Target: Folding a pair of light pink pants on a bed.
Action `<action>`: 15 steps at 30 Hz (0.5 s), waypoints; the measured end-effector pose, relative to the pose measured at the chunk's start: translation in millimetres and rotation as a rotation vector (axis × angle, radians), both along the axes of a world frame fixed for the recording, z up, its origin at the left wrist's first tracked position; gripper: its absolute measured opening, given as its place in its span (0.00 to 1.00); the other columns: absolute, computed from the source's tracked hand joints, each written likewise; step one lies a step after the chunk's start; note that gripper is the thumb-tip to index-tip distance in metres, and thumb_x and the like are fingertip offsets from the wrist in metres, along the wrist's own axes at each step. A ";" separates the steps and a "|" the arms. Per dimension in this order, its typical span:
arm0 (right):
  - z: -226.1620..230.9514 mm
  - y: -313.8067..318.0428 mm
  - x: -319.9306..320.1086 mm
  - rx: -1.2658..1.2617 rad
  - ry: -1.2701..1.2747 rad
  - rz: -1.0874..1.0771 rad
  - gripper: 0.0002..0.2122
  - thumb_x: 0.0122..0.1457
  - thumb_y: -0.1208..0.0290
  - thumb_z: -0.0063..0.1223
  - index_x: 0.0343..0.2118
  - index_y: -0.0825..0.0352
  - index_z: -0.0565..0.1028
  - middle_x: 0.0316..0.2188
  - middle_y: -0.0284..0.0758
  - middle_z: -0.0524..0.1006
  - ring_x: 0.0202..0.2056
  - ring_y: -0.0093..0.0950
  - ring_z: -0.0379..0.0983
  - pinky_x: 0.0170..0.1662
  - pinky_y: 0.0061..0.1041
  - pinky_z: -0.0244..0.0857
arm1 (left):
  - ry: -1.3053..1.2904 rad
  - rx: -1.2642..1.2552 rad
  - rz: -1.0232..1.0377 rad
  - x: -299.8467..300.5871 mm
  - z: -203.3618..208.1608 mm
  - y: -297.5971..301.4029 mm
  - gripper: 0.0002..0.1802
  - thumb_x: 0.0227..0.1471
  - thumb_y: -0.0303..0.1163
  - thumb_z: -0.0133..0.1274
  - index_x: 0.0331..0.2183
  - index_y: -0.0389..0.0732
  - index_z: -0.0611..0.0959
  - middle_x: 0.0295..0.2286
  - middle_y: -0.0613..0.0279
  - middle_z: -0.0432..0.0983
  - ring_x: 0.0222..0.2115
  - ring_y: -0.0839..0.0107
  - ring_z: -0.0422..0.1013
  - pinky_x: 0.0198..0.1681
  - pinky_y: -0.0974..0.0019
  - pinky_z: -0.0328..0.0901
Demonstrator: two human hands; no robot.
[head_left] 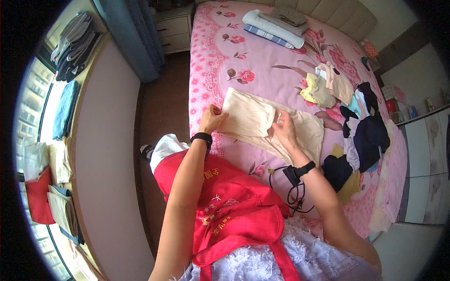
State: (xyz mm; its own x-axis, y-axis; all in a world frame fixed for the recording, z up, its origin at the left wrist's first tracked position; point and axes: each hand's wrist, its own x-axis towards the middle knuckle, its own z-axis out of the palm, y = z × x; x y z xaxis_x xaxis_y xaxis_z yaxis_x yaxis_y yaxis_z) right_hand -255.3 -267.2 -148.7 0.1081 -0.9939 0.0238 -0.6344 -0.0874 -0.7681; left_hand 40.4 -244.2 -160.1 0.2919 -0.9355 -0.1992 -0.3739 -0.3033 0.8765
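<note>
A cream garment, perhaps trousers, lies on the bed just in front of me. Its left part is folded over into a flat panel, while the right part spreads loose and wrinkled. My left hand is closed on the panel's left edge, thumb and fingers pinching the cloth. At the panel's right edge, my right hand has its fingers bent around the fold, seeming to grip it. Black bands circle both wrists. A black cable lies in loops below my right wrist.
A heap of dark clothes and a pale yellow garment lie to the right on the pink floral bed. Folded towels sit farther back. Stacked clothes line the windowsill at left. A red apron covers my lap.
</note>
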 end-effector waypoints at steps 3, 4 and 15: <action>11.7 2.0 -21.3 -0.042 -0.016 -0.088 0.22 0.52 0.76 0.55 0.50 0.65 0.64 0.41 0.43 0.71 0.33 0.30 0.72 0.40 0.29 0.66 | -0.168 0.086 -0.049 -7.6 4.9 -2.6 0.27 0.40 0.46 0.64 0.36 0.33 0.79 0.29 0.48 0.78 0.32 0.59 0.75 0.37 0.61 0.68; 12.4 1.2 -29.6 0.003 -0.080 -0.126 0.21 0.52 0.76 0.55 0.50 0.65 0.65 0.39 0.41 0.72 0.33 0.30 0.72 0.40 0.29 0.66 | -0.217 0.096 -0.073 -12.0 6.8 -3.9 0.28 0.40 0.48 0.63 0.35 0.32 0.79 0.27 0.48 0.78 0.31 0.61 0.75 0.35 0.61 0.68; 19.1 41.9 -37.9 -0.171 0.084 0.018 0.21 0.57 0.73 0.49 0.54 0.68 0.62 0.47 0.45 0.71 0.47 0.41 0.69 0.51 0.34 0.62 | -0.152 -0.020 0.009 -27.3 -16.7 -12.5 0.30 0.50 0.55 0.51 0.30 0.32 0.79 0.25 0.41 0.76 0.31 0.46 0.74 0.35 0.52 0.65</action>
